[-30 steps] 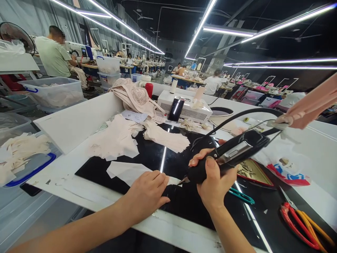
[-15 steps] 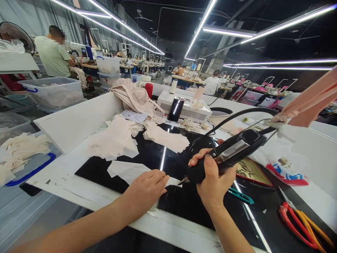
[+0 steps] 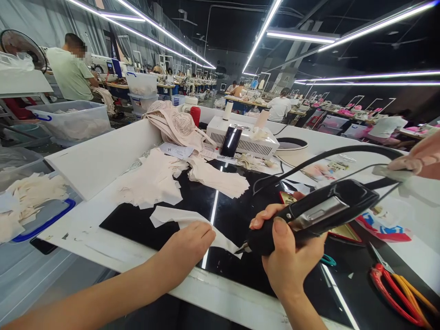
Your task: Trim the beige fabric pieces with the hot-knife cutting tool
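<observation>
My right hand [image 3: 292, 252] grips a black corded hand tool [image 3: 319, 215] with a pointed metal tip. The tip touches the right end of a pale fabric piece [image 3: 227, 242] on the glossy black board [image 3: 127, 227]. My left hand [image 3: 189, 245] is closed on the near edge of that piece, its fingers curled under. Left of my hand, the fabric lies partly raised and curved. Farther back rest a heap of cut pale fabric pieces [image 3: 151, 178] and a second stack [image 3: 220, 178]. Beside my right wrist, the tool partly hides a teal snipper handle [image 3: 328, 260].
Red-and-orange-handled scissors [image 3: 395, 293] lie at the right. A white vented box [image 3: 250, 140], a dark phone [image 3: 230, 142] and lace-trimmed garments [image 3: 175, 121] stand at the back. A pink cloth strip [image 3: 426, 156] holds the tool's cable. Plastic bins [image 3: 74, 119] and a person [image 3: 70, 68] are at far left.
My right hand and the tool have moved slightly right and nearer. My left hand has closed and pulled the fabric piece, which has shifted right and buckled. The pink strip swung down.
</observation>
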The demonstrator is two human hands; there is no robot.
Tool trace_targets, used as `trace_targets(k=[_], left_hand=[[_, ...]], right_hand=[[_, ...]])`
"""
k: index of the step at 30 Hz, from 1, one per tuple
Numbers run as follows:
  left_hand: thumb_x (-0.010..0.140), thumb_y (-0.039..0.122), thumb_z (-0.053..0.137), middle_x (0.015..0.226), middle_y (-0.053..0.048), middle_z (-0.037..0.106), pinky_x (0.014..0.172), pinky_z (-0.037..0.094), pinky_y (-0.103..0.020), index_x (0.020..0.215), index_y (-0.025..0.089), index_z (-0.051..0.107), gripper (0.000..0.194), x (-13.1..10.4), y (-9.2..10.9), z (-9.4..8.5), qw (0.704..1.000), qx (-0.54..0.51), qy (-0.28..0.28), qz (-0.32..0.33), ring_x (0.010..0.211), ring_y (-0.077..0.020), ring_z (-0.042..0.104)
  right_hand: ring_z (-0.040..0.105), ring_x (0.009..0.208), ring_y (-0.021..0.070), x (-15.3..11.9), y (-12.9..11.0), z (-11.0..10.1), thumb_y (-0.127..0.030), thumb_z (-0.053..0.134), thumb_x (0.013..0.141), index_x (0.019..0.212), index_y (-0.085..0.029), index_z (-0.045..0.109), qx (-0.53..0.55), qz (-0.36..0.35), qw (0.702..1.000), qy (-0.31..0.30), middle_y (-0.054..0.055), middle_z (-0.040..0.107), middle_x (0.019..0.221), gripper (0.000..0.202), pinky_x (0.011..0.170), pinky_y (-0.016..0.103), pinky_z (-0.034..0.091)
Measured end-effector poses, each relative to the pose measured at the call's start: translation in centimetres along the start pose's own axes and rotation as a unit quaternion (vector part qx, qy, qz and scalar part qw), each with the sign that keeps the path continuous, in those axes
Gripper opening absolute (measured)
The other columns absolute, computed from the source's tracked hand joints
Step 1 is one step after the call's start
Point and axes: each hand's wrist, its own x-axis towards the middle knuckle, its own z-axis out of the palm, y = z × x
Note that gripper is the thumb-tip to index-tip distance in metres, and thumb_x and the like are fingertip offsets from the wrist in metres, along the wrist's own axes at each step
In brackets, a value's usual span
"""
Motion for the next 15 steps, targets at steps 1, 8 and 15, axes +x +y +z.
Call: trace_targets(k=[1, 8, 15], left_hand=[[0.082, -0.013, 0.048, 0.114, -0.007, 0.068, 0.089, 0.063, -0.035, 0.112, 0.017, 0.058, 0.043, 0.0, -0.2, 0.1, 1.000, 0.000, 0.001, 0.006, 0.105, -0.0230, 0.068], [0.092, -0.008, 0.049, 0.123, -0.008, 0.072, 0.100, 0.059, -0.034, 0.119, 0.018, 0.061, 0.039, 0.5, -0.8, 1.6, 0.997, 0.028, 0.055, 0.051, 0.117, -0.0213, 0.070], [0.105, 0.030, 0.063, 0.125, -0.014, 0.074, 0.103, 0.058, -0.036, 0.120, 0.011, 0.064, 0.024, 1.2, 0.4, 2.8, 0.982, 0.118, 0.128, 0.078, 0.118, -0.0253, 0.072]], right_hand=[[0.065, 0.057, 0.0138, -0.1, -0.1, 0.0, -0.028, 0.080, 0.089, 0.128, -0.027, 0.057, 0.000, 0.002, 1.000, 0.000, -0.005, 0.069, 0.080, 0.046, 0.059, 0.032, 0.058], [0.065, 0.059, 0.0139, -0.5, -0.5, 0.0, -0.027, 0.080, 0.089, 0.129, -0.028, 0.057, 0.001, 0.006, 1.000, -0.004, -0.005, 0.069, 0.082, 0.046, 0.059, 0.031, 0.057], [0.065, 0.057, 0.0141, -0.7, -0.6, 0.2, -0.026, 0.081, 0.088, 0.128, -0.027, 0.056, 0.007, 0.012, 1.000, 0.008, -0.005, 0.069, 0.079, 0.047, 0.058, 0.032, 0.059]])
